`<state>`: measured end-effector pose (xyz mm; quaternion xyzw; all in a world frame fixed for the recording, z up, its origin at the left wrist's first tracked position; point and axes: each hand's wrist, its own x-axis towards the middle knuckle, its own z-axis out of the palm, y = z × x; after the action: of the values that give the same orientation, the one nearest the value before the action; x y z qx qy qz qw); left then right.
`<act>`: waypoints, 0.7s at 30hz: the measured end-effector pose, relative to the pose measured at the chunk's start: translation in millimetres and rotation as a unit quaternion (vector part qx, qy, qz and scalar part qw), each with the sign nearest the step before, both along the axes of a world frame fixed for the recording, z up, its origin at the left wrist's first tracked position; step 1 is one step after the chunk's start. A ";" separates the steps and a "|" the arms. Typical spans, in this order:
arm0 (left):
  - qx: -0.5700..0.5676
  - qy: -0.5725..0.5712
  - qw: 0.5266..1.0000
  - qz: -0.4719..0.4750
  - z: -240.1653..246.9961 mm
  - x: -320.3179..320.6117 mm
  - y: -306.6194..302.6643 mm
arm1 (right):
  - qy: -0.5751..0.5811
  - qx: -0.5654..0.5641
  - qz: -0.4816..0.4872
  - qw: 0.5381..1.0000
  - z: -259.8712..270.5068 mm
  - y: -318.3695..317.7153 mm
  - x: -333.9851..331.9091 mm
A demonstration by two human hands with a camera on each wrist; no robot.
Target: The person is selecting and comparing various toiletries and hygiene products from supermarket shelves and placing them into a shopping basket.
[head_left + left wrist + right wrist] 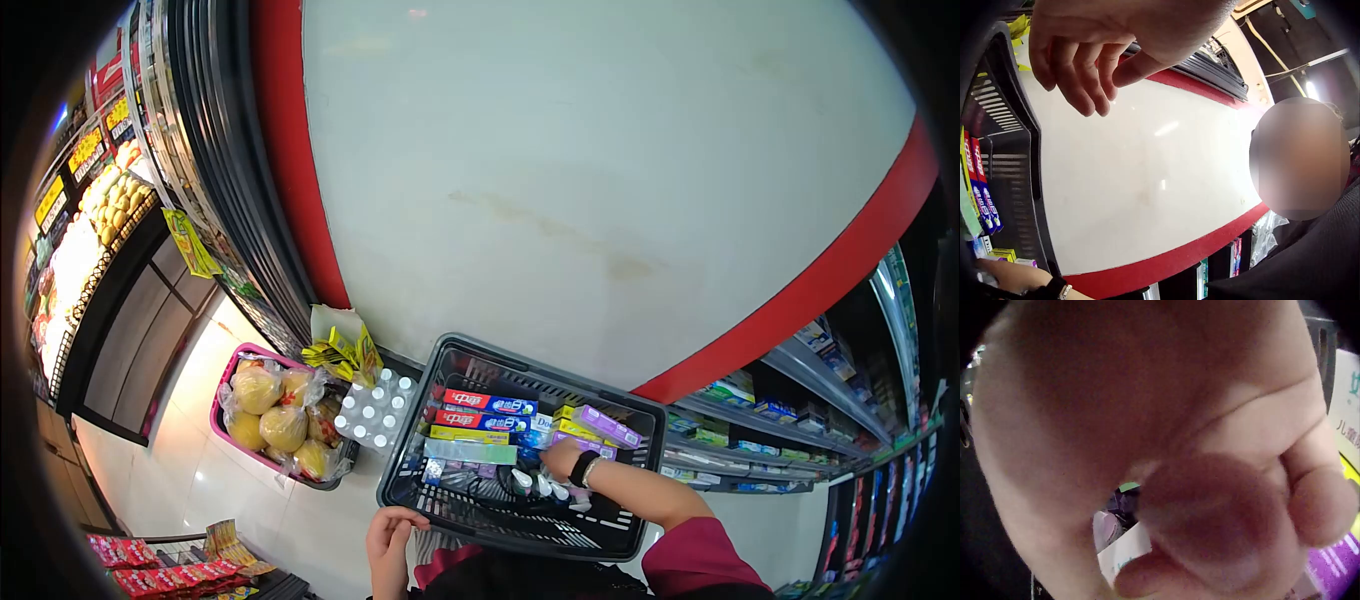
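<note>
My right hand (562,460) reaches down into a dark grey shopping basket (652,480), its fingers curled among the packages. A white packet with green print (1124,553) shows beside a fingertip in the right wrist view; I cannot tell whether the hand grips it. Red-and-blue toothpaste boxes (490,402), a pale green box (470,451) and purple boxes (608,426) lie around that hand. White-capped containers (540,487) sit just nearer to me. My left hand (390,535) hangs at the basket's near left corner, fingers loosely bent and holding nothing.
Left of the basket stand a pack of white-capped bottles (372,408) and a pink basket (216,412) of bagged yellow fruit (283,428). A white panel with red edging (560,180) rises behind. Stocked shelves (800,440) run along the right; a produce rack (105,270) stands left.
</note>
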<state>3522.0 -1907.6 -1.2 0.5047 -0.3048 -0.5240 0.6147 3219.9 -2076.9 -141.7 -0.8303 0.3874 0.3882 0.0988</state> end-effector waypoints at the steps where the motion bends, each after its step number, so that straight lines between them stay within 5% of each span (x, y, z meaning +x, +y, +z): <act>1: 0.004 0.000 1.000 0.001 -1.9 3.2 0.3 | 0.000 0.002 -0.001 1.000 2.0 -3.0 4.4; 5: 0.010 0.014 1.000 0.006 -2.2 10.9 3.2 | 0.043 0.024 0.004 0.999 2.6 -7.7 8.5; 15: 0.010 0.021 0.996 -0.080 -2.4 12.1 -31.5 | -0.145 -0.109 -0.089 0.979 102.5 22.6 -26.2; 21: -0.018 -0.041 0.949 -0.312 14.7 -32.9 -81.8 | -0.303 -0.174 -0.270 0.897 194.1 62.5 -23.7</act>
<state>3489.1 -1989.4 13.5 0.3944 -0.4814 -0.6627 0.4166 3196.1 -2014.4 52.3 -0.7753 0.6092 0.0026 0.1668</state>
